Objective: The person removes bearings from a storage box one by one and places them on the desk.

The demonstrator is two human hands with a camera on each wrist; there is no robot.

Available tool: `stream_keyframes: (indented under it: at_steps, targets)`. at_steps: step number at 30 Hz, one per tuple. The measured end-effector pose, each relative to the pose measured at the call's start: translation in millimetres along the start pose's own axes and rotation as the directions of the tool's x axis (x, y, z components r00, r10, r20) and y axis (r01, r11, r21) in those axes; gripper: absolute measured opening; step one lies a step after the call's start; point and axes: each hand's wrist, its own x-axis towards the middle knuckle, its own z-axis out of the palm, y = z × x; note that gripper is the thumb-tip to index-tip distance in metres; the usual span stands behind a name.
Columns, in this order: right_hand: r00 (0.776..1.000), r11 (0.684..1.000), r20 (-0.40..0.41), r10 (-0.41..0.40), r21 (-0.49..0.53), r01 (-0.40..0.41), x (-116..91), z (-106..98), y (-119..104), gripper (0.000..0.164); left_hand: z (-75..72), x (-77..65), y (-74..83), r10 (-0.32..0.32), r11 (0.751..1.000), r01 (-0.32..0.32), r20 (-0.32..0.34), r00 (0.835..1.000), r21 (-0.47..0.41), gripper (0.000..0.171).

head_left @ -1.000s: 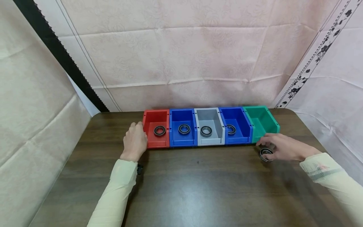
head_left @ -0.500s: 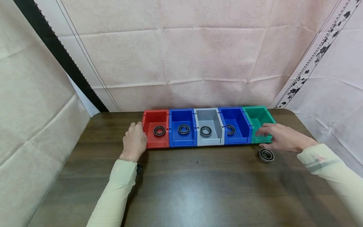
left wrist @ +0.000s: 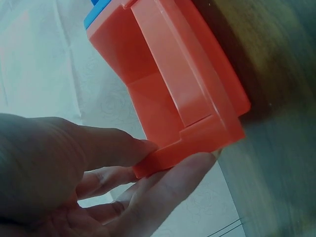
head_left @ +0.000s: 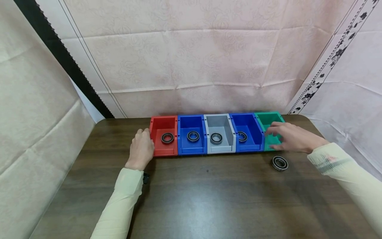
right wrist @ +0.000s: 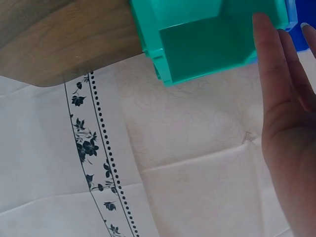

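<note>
My left hand [head_left: 141, 149] pinches the side wall of the red bin [left wrist: 202, 106], thumb on the inner side and fingers along the outside, as the left wrist view shows. A bearing [head_left: 167, 138] lies inside that bin. Over the green bin [right wrist: 212, 44] hovers my right hand [head_left: 293, 137], its fingers spread and holding nothing. No bearing shows in the visible part of the green bin. One loose bearing [head_left: 280, 163], a dark ring with a metal rim, lies flat on the table just in front of it, below the right hand.
Between the red and green bins stand a blue bin [head_left: 192, 120], a grey bin [head_left: 219, 121] and another blue bin [head_left: 246, 121], all side by side. Each has a bearing in it. A pale cloth [head_left: 191, 66] hangs behind the brown table [head_left: 191, 199].
My right hand has let go of the bearing on the table and moved up and back over the green bin. The left hand has kept its place at the red bin.
</note>
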Motion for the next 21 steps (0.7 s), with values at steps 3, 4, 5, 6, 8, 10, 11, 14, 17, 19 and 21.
stream_keyframes:
  at_steps: [3, 4, 5, 6, 8, 10, 11, 14, 17, 19, 21]
  targets:
    - [1.0, 1.0, 0.004, -0.001, 0.004, 0.001, 3.5, -2.4, -1.0, 0.032, 0.2, 0.3, -0.3, 0.002, 1.0, -0.002, 0.0, 1.0, -0.009, 0.041]
    - [1.0, 1.0, 0.002, -0.006, 0.005, 0.006, 4.8, -3.1, -1.2, 0.032, 0.1, 0.3, -0.3, 0.004, 1.0, -0.004, 0.0, 1.0, -0.011, 0.041]
    - [1.0, 1.0, 0.001, -0.008, 0.005, 0.008, 6.1, -4.0, -1.3, 0.032, -0.1, 0.3, -0.2, 0.005, 1.0, -0.005, 0.001, 1.0, -0.013, 0.04]
    - [1.0, 1.0, 0.0, -0.012, 0.006, 0.012, 7.4, -4.9, -1.6, 0.032, -0.2, 0.1, -0.1, 0.004, 1.0, -0.004, 0.002, 1.0, -0.013, 0.04]
    - [1.0, 1.0, -0.001, -0.018, 0.007, 0.018, 9.7, -6.4, -2.2, 0.032, -0.5, 0.0, 0.0, 0.005, 1.0, -0.005, 0.004, 1.0, -0.011, 0.04]
    - [1.0, 1.0, -0.002, -0.023, 0.008, 0.023, 12.1, -8.0, -2.8, 0.033, -0.6, 0.0, -0.1, 0.004, 1.0, -0.004, 0.005, 1.0, -0.009, 0.04]
    - [1.0, 1.0, -0.003, -0.026, 0.008, 0.026, 13.3, -8.8, -3.1, 0.033, -0.7, 0.0, 0.2, 0.003, 1.0, -0.003, 0.004, 1.0, -0.008, 0.041]
    - [0.999, 0.999, -0.002, -0.032, 0.008, 0.032, 16.3, -11.0, -3.8, 0.034, -0.6, 0.2, 0.0, 0.003, 1.0, -0.003, 0.004, 1.0, -0.004, 0.042]
    - [0.999, 0.999, -0.006, -0.038, 0.011, 0.038, 19.7, -12.1, -4.0, 0.033, -0.4, 0.3, 0.3, 0.002, 1.0, -0.002, 0.005, 1.0, -0.004, 0.043]
    - [0.999, 0.999, -0.004, -0.036, 0.012, 0.036, 21.8, -12.6, -4.4, 0.034, -0.2, 0.4, 0.2, 0.004, 1.0, -0.004, 0.005, 1.0, -0.004, 0.043]
    - [1.0, 1.0, -0.001, -0.028, 0.014, 0.028, 23.8, -12.9, -4.8, 0.035, 0.1, 0.5, 0.2, 0.006, 1.0, -0.006, 0.005, 1.0, -0.003, 0.042]
